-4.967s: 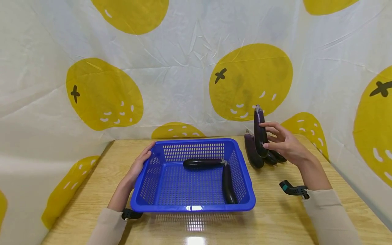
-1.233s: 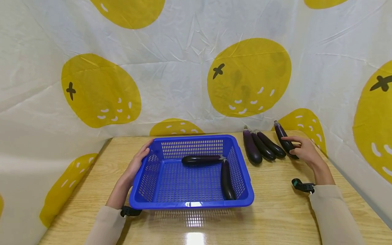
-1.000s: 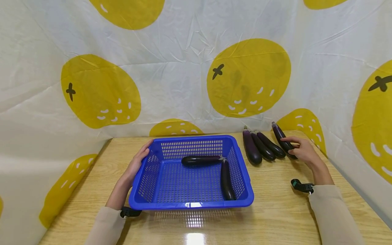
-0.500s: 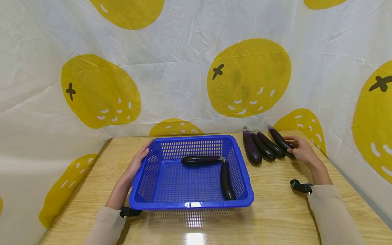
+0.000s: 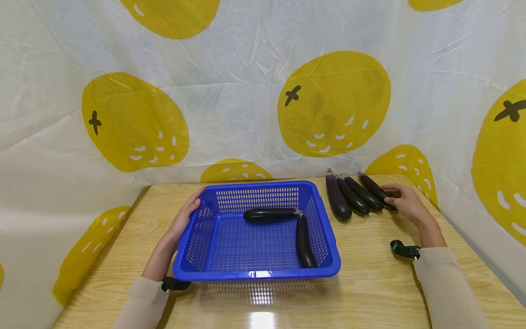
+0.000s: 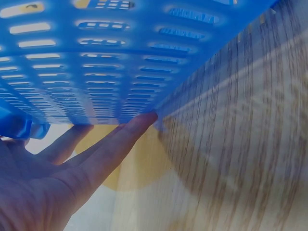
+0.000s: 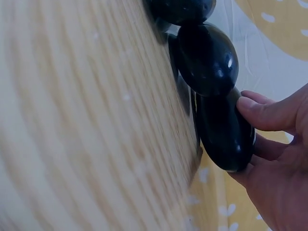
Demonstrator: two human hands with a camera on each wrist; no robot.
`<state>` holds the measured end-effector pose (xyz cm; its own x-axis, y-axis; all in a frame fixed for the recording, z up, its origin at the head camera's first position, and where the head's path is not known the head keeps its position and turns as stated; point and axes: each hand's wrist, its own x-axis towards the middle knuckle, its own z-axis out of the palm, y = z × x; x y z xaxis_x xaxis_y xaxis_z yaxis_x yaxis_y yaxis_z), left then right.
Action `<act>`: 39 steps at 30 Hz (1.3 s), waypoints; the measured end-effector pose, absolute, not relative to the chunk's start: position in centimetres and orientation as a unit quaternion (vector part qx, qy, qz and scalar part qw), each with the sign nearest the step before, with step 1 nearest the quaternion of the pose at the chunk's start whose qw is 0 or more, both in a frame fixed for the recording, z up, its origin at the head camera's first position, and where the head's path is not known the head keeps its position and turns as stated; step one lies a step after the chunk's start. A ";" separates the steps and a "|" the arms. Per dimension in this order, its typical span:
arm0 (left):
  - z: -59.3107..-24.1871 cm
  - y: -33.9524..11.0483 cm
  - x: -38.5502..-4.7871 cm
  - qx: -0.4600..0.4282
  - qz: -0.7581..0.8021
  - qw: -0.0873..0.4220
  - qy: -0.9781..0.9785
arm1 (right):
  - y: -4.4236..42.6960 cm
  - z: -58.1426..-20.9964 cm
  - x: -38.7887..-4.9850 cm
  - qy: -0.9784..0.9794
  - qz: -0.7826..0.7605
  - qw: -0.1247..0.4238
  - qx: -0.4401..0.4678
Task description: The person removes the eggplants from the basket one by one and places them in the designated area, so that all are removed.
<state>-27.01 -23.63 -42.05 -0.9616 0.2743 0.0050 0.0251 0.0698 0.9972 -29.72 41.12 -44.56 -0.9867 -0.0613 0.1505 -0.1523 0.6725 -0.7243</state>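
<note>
A blue perforated basket (image 5: 256, 275) holds two dark eggplants, one lying crosswise (image 5: 269, 215), the other (image 5: 305, 242) along the right wall. The left hand (image 5: 183, 220) rests on the basket's left rim; in the left wrist view its fingers (image 6: 110, 151) lie along the outer wall. Right of the basket several eggplants lie side by side on the table. The right hand (image 5: 404, 201) pinches the rightmost eggplant (image 5: 371, 186) near its thick end. In the right wrist view thumb and fingers are round that eggplant (image 7: 224, 130), which touches its neighbour (image 7: 209, 60).
A pale wooden table (image 5: 365, 274) carries everything. Behind it and at both sides hangs a white cloth (image 5: 230, 114) with large yellow fruit prints. The leftmost eggplant of the row (image 5: 338, 198) lies near the basket's right rim.
The eggplant that was lifted 5 s ago is down in the row. The right hand has shifted the rightmost eggplant left against its neighbour. The left hand has stayed on the basket.
</note>
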 end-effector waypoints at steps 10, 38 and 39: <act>-42.0 -23.6 -27.1 0.106 0.673 0.095 0.726 | 41.5 -44.1 -29.5 -0.925 0.376 0.047 0.038; -42.0 -23.7 -26.8 0.100 0.666 0.090 0.734 | 41.8 -44.0 -29.5 -0.924 0.377 0.038 0.047; -42.0 -23.7 -26.8 0.099 0.665 0.090 0.735 | 41.8 -43.9 -29.5 -0.924 0.379 0.037 0.049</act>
